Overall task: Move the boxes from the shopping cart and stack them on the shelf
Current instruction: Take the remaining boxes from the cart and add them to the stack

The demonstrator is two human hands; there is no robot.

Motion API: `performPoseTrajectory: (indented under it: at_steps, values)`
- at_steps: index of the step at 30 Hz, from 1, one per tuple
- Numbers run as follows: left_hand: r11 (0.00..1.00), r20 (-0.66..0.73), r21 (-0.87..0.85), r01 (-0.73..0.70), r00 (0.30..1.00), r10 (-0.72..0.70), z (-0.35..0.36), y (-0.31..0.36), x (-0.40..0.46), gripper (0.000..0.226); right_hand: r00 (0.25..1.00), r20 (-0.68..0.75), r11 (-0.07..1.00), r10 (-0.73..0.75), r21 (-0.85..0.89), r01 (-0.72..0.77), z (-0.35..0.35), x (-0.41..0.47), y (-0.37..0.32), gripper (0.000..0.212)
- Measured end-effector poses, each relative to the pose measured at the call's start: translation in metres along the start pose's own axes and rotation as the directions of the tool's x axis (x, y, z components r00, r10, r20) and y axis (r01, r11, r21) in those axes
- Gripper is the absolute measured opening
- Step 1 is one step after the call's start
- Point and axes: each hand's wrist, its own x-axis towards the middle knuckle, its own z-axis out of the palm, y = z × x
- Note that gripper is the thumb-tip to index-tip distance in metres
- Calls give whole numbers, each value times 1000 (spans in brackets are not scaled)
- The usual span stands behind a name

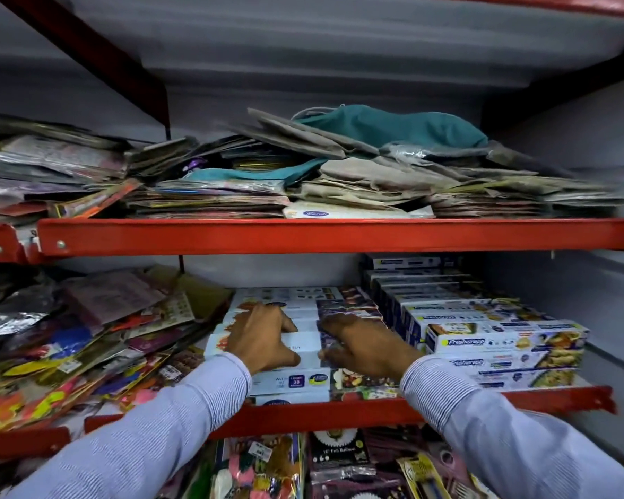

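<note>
Left hand [258, 336] and right hand [361, 345] rest flat, ungripping, on stacked boxes [303, 381] (red-edged shelf [339, 414]).

A: What text can you read?
B: "Freshwrapp" on the blue-white boxes [507, 342] at right. "30" on a near middle box [296, 381]. "Foil Balloon" on a black packet [337, 450] below.

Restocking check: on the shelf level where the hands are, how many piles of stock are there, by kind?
Loose packet pile: 1
White box stack, under left hand and right hand: 1
Freshwrapp box stack: 1
Total: 3
</note>
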Motion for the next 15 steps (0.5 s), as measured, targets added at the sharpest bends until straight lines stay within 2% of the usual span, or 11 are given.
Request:
performPoseTrajectory:
  at_steps: [2,4,8,15]
  values:
    - [987,-61,152,-44,997,54,7,-1,-6,61,1000,-24,998,15,-53,-16,13,0,0,62]
    - [975,-59,210,-76,994,90,13,-4,-11,66,997,-74,998,11,-61,-16,19,0,1,60]
    - [986,-10,115,-120,993,122,16,-18,-15,71,995,-100,998,12,-63,-19,21,0,6,57]
    - [982,-57,53,-180,982,183,19,-20,-15,57,992,-127,996,11,-87,-22,20,-1,17,57]
